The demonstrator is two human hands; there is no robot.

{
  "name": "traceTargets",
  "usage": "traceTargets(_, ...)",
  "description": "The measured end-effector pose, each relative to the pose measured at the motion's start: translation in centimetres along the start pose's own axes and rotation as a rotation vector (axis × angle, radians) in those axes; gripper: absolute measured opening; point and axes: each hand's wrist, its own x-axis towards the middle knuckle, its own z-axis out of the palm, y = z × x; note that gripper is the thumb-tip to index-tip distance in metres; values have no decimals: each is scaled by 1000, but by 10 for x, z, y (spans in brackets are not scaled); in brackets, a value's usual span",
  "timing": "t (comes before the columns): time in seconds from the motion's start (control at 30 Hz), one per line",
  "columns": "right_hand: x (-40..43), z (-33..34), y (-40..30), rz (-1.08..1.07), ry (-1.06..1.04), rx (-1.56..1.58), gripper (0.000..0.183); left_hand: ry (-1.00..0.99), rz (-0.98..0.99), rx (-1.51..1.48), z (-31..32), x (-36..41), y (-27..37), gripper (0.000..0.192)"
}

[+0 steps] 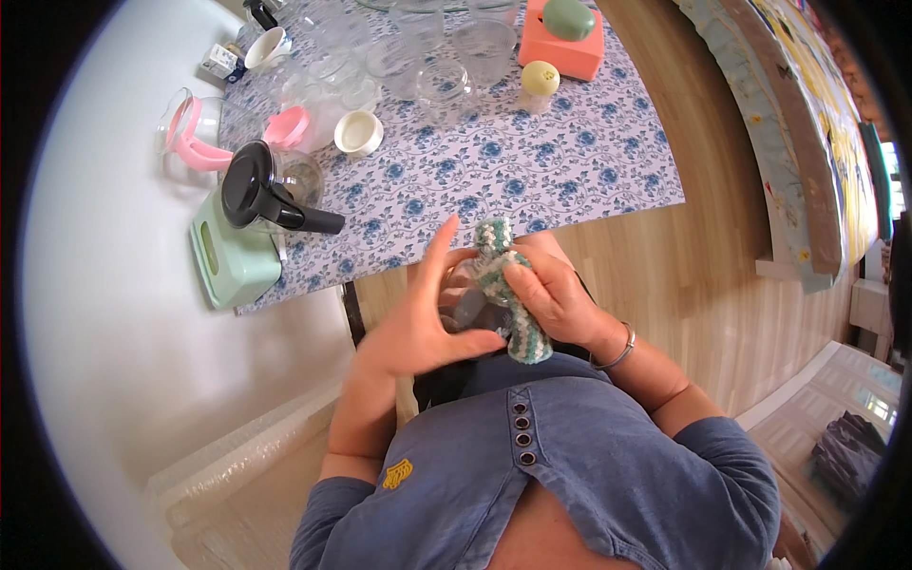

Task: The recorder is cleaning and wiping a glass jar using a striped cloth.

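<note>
A clear glass or plastic vessel (463, 299) is held low, just off the front edge of the table (499, 167). My left hand (434, 313) curves around its left side, thumb and fingers spread wide; whether its fingers press on the vessel is hard to tell. In my right hand (552, 292) is a green-and-white knitted or crocheted cloth (529, 331), bunched against the vessel's right side. The hands and cloth hide part of the vessel.
Near the table's left corner stand a black-lidded glass pot (296, 182) and a green tissue box (246, 260). Behind are a white cup (358, 133), a pink-handled jug (203, 135), several clear containers (445, 82), a yellow-topped small jar (539, 82) and a coral tissue box (570, 50).
</note>
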Motion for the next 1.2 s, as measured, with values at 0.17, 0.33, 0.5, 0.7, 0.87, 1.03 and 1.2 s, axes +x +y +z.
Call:
traceTargets(0.17,-2,-3,1,108,-62,159,30,-163,-104,-351,-13,6,-26,91)
traceTargets(0.33,-13,-20,17,420,-138,634,44,-111,-141,-426,-4,0,-20,84)
traceTargets(0.5,-16,-27,13,401,-233,880,41,-110,-86,-346,-4,-4,-13,83)
traceTargets(0.7,-7,-33,-5,119,-388,178,23,-81,7,-95,2,-4,-14,89)
traceTargets(0.87,-7,-26,-10,-146,-251,-73,9,-22,146,279,12,-8,-10,94)
traceTargets(1.03,0,-18,-12,-229,-208,-296,13,133,396,784,20,-8,-15,99)
traceTargets(1.2,5,-15,-19,-301,-170,-401,14,279,510,878,20,-9,-19,102)
